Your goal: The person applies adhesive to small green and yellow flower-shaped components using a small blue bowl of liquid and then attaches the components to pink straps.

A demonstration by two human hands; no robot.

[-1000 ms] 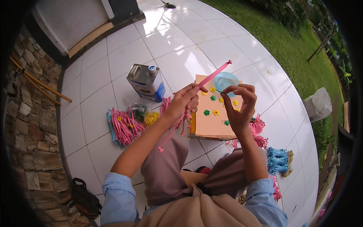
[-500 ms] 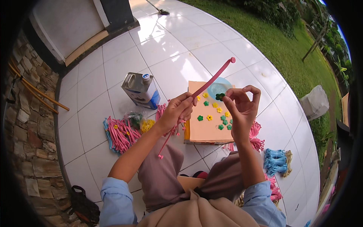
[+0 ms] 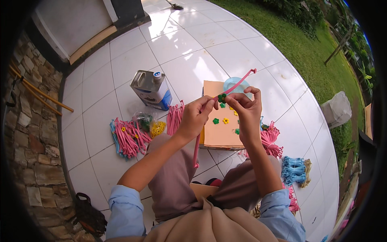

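My left hand (image 3: 196, 117) pinches a long pink strap (image 3: 242, 80) near its middle; one end rises to the upper right and the other hangs down over my lap. My right hand (image 3: 248, 111) pinches a small green plastic flower (image 3: 222, 98) at its fingertips, against the strap beside my left fingers. Whether the strap is joined to the flower cannot be made out. Below my hands, green and yellow flowers lie on a peach cardboard sheet (image 3: 213, 139), partly hidden by my right hand. A pale blue dish (image 3: 232, 82) rests at the sheet's far edge.
At the left are a metal can (image 3: 150, 90), pink strap bundles (image 3: 128, 139) and yellow flowers (image 3: 158, 128) in a clear bag. More pink straps (image 3: 271, 141) and a blue bundle (image 3: 293, 171) lie at the right. A dark bag (image 3: 89, 218) sits by the stone wall.
My hands have come together: the right moved left with the green flower, bringing it against the pink strap. The strap's upper end has tipped lower and to the right.
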